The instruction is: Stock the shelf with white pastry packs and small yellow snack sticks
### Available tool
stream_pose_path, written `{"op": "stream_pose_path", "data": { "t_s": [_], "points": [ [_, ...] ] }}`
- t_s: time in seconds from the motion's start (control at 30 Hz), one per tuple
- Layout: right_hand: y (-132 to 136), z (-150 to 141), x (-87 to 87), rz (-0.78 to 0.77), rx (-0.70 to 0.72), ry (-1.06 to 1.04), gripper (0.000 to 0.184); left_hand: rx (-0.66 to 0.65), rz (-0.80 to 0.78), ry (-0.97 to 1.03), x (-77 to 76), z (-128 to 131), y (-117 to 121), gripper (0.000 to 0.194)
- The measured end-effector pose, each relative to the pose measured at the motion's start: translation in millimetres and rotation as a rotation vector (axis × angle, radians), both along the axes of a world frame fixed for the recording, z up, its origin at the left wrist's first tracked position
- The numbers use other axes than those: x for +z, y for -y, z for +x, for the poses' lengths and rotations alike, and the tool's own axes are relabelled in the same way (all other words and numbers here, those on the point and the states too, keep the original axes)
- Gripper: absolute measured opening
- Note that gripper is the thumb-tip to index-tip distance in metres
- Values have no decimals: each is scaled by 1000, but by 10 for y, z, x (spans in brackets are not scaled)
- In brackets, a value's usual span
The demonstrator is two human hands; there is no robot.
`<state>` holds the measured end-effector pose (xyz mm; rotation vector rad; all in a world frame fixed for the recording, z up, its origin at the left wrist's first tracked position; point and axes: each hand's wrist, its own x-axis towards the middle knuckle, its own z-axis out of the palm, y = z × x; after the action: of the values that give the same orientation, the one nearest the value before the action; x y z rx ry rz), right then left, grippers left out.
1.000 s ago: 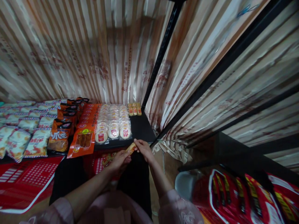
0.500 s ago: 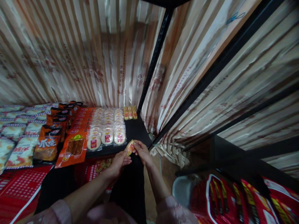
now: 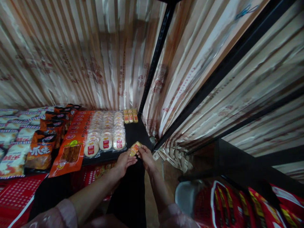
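A small yellow snack packet with a red label (image 3: 135,148) is held between both hands, just off the front edge of the black shelf (image 3: 135,133). My left hand (image 3: 124,162) grips its left end, the lower fingers extended beneath it. Fingertips of my right hand (image 3: 145,155) pinch its right end. Similar yellow packets (image 3: 130,116) stand in short rows at the back corner of the shelf. Left of them are rows of round, pale, clear-wrapped cakes (image 3: 105,143) with red labels.
Farther left lie an orange bag of brown sticks (image 3: 70,152), orange-and-black bags (image 3: 39,150) and white bags (image 3: 13,160). Red baskets (image 3: 21,193) sit below. A black post (image 3: 155,57) rises at the corner before striped curtains (image 3: 102,57). Red packages (image 3: 229,202) are at lower right.
The packet has turned slightly in my fingers and shifted a little to the right. The camera view has moved slightly, so the shelf goods appear farther left. Both hands stay on the packet.
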<state>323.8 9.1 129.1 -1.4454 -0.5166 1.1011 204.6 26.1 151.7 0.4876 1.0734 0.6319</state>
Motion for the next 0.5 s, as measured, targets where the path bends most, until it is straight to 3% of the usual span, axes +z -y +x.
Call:
{"op": "stream_pose_path", "data": {
  "t_s": [0.2,0.5],
  "points": [
    [23,-10,-76,37,-42,1,33,61,91,-44,159,135,-120,6],
    [5,173,-135,-76,11,483,38,-47,260,-293,208,352,-297,11]
  ]
}}
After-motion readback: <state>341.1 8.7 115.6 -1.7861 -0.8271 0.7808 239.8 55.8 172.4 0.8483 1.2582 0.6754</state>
